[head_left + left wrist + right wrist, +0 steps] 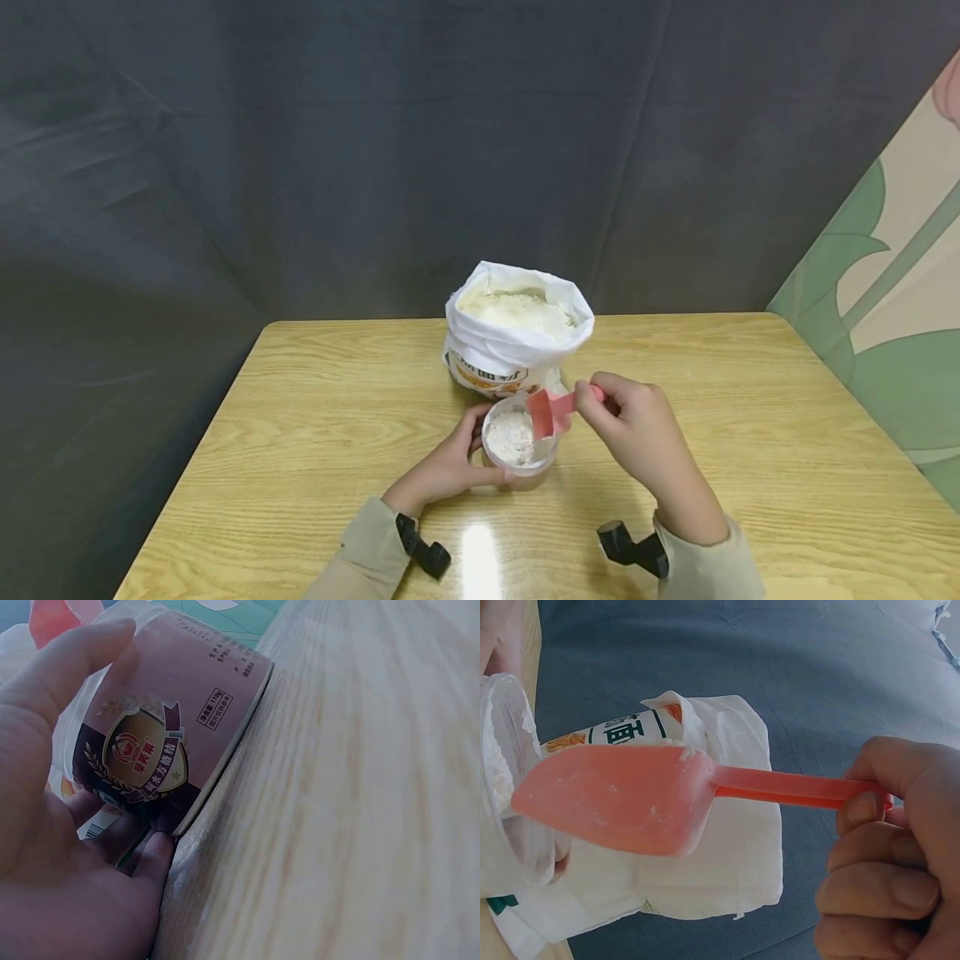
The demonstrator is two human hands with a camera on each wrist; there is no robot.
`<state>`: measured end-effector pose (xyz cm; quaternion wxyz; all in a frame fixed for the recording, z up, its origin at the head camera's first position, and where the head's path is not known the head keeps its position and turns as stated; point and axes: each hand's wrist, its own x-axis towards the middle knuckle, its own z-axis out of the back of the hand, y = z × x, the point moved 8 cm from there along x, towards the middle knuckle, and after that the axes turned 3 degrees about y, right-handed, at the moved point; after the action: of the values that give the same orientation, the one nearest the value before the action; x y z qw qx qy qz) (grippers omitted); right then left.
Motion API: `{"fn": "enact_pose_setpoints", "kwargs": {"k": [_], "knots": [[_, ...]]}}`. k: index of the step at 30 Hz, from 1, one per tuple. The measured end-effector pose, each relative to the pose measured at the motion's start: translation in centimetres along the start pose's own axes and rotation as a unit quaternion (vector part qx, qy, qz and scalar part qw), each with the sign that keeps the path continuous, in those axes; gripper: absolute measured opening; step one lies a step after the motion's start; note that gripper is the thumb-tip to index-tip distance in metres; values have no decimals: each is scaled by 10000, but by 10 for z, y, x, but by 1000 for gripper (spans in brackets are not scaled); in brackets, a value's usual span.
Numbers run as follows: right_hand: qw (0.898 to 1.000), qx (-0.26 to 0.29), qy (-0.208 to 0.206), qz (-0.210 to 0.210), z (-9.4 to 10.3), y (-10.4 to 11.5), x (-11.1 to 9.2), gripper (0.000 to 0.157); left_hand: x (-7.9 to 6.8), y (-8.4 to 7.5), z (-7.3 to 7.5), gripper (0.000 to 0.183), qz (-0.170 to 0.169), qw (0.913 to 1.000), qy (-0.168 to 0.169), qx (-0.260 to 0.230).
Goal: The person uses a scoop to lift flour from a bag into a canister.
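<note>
A clear plastic tub [537,467] stands on the table with white flour [508,438] inside. My left hand [448,463] grips its side, thumb near the front and fingers round behind. In the left wrist view the tub's printed pink label [165,697] shows, with its base at the tabletop. My right hand [636,423] holds a red scoop [550,414] by the end of its handle. The scoop's head tilts over the tub's right rim, its tip reaching inside. Bits of white powder cling to the scoop's underside [622,799] in the right wrist view.
Just behind the tub stands a white flour bag [504,343], its top rolled open and flour showing inside. The wooden table [322,400] ends at a dark curtain [375,167]. A wall with a painted leaf pattern [900,375] rises at the right.
</note>
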<state>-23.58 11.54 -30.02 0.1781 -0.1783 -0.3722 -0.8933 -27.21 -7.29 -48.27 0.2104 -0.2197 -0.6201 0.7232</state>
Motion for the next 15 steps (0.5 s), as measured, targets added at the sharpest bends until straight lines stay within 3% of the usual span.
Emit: {"fn": "enact_pose_setpoints", "kwargs": {"k": [15], "knots": [[9975,586,-187,-335,12,-5,-4,41,0,0,1,98,-40,10000,-23,74]]}}
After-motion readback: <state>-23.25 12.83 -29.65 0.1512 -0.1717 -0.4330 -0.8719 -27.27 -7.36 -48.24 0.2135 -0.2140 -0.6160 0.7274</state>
